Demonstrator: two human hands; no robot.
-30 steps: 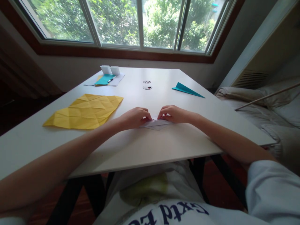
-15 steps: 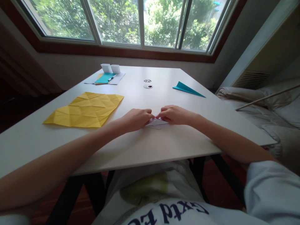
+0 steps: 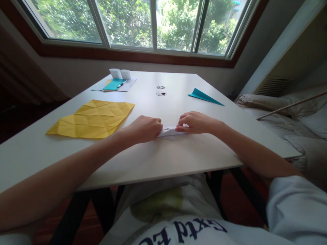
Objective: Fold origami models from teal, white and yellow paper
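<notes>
A small folded white paper (image 3: 169, 131) lies on the white table (image 3: 158, 156) in front of me. My left hand (image 3: 145, 128) is curled with its fingertips pressing on the paper's left end. At the paper's right end, my right hand (image 3: 194, 122) pinches the fold with its fingers bent down. Both hands cover much of the paper.
A creased yellow sheet (image 3: 92, 119) lies to the left. A teal folded paper (image 3: 204, 96) sits at the right rear. Far back left are white boxes (image 3: 120, 74), a teal sheet with a pen (image 3: 114, 84) and two round holes (image 3: 160, 91). A bed (image 3: 288, 119) is to the right.
My right hand has slid a little to the right along the white paper, and the gap between my hands has widened. The left hand stays pressed on the left end.
</notes>
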